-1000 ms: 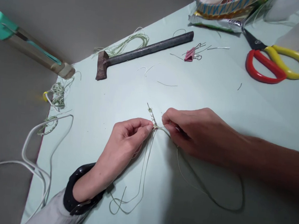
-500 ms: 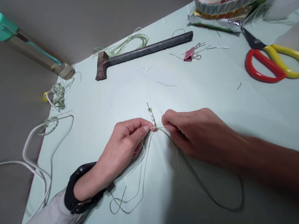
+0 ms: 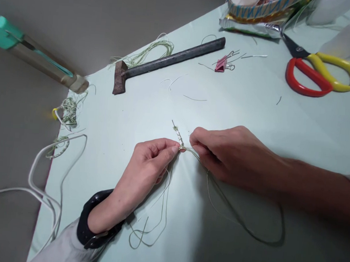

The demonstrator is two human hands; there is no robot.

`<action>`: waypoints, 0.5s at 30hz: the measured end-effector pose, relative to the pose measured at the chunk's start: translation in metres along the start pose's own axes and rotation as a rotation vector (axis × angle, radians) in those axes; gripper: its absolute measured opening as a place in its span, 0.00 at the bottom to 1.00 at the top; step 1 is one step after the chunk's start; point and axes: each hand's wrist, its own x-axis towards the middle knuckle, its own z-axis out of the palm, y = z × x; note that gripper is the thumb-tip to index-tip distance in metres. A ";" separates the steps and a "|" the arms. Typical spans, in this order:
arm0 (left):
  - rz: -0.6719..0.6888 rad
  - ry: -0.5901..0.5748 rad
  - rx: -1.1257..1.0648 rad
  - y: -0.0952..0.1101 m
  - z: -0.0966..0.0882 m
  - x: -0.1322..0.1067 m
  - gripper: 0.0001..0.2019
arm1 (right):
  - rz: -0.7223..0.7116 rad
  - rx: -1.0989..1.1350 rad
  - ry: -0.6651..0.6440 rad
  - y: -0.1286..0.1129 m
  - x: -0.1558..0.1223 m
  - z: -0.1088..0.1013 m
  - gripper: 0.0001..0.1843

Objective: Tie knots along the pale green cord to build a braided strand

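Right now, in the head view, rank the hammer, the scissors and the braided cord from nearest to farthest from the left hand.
From the left hand:
1. Braided cord: at its fingertips.
2. Hammer: beyond the hand, upper middle.
3. Scissors: far off, upper right.

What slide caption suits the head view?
Left hand pinches a white-and-green knotted cord; right hand holds thin greenish strands.

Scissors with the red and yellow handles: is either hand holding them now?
No, the scissors lie on the table, while the left hand and right hand are both at the braided cord.
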 end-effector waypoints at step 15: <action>0.113 0.066 0.044 -0.003 0.006 0.002 0.10 | 0.229 0.183 -0.020 -0.022 0.008 -0.002 0.08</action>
